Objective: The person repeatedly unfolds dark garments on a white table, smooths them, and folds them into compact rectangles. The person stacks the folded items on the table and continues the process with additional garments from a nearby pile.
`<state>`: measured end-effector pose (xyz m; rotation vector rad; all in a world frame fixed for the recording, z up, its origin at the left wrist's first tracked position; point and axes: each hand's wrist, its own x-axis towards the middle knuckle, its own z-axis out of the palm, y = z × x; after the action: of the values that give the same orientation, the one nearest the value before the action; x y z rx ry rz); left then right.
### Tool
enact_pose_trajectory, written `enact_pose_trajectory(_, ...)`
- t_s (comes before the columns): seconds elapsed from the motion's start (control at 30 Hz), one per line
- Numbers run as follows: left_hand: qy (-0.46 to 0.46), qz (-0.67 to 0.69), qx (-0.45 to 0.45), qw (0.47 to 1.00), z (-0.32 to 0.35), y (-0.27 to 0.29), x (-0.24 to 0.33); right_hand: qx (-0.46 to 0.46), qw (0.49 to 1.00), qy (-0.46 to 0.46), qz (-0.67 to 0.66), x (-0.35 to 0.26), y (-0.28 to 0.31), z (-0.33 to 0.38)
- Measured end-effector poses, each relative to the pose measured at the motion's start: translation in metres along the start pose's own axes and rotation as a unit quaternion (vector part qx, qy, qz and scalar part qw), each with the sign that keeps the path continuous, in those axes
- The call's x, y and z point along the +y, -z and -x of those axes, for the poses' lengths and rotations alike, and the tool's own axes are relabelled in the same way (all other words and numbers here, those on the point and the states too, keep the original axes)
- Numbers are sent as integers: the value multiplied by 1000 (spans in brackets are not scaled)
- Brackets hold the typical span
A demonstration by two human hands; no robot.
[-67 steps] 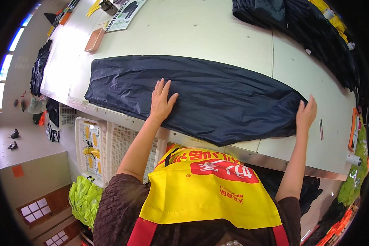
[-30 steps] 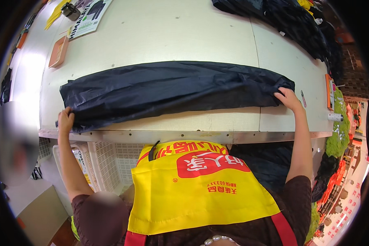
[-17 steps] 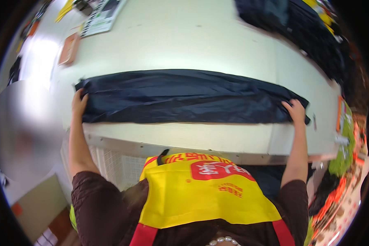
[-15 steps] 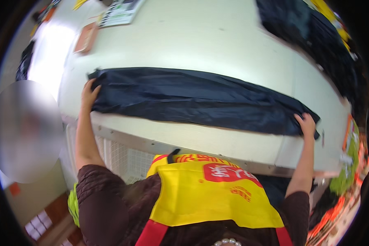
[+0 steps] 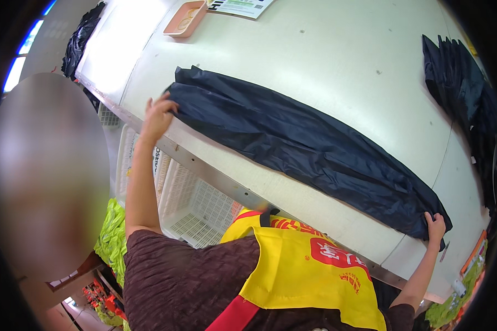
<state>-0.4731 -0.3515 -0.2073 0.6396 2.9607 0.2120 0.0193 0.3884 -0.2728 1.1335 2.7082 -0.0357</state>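
A long, dark navy piece of thin, shiny fabric (image 5: 292, 149) lies folded into a strip and slightly creased, slanting from upper left to lower right across the white table. My left hand (image 5: 159, 117) is at its left end, fingers spread and curved, the tips by the fabric's edge. Down at the right end, my right hand (image 5: 435, 227) has its thumb and fingers closed on the fabric's near corner. Part of those fingertips is hidden against the cloth.
On the white table (image 5: 337, 60) are a pink tray (image 5: 186, 19), a printed sheet (image 5: 243, 6) and a dark fabric pile (image 5: 461, 83) at far right. White plastic baskets (image 5: 196, 212) sit below the near edge. Yellow-green fabric (image 5: 111, 234) hangs at left, beside a blurred area.
The view has turned, so the strip now slants more steeply. My left hand's fingers have lifted and spread from the left end; my right hand stays at the right end.
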Motion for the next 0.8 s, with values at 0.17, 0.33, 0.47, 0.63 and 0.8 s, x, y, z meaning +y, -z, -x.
enact_pose_trajectory(0.17, 46, -80, -15, 996, -66, -10, 28, -15, 999, 3, 43, 0, 1, -6)
enact_pose_trajectory(0.33, 30, -83, -73, 993, -107, -31, 21, -8, 997, 24, 69, 1, 6, -7)
enact_pose_trajectory(0.47, 3, 31, 30, 999, -104, -33, -27, -11, 998, 8, 63, -4, 6, -7)
enact_pose_trajectory(0.63, 143, 116, 203, 962, -80, -84, -50, -21, 998, -6, 62, -3, 3, -3)
enact_pose_trajectory(0.8, 161, 189, 247, 937, -90, -102, -54, -1, 999, 10, 40, -1, -3, -3)
